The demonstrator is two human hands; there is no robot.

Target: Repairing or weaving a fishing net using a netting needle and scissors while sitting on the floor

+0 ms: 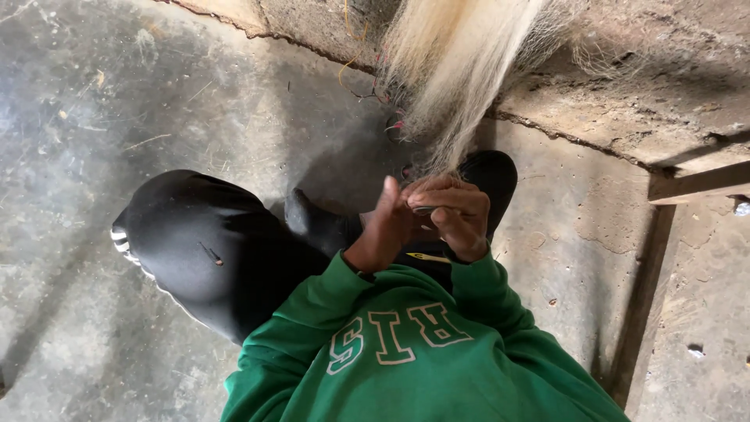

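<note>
Two hands [426, 219], one fibre bundle [457, 70]

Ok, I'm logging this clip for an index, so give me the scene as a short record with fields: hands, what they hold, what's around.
left hand: raised, fingers together, touching the right hand
right hand: curled around a small dark tool, kind unclear
fibre bundle: pale, hair-like strands hanging down to just above the hands
clothing: green sweatshirt, black trousers
floor: grey concrete, cracked and dusty
other: wooden plank at right
</note>
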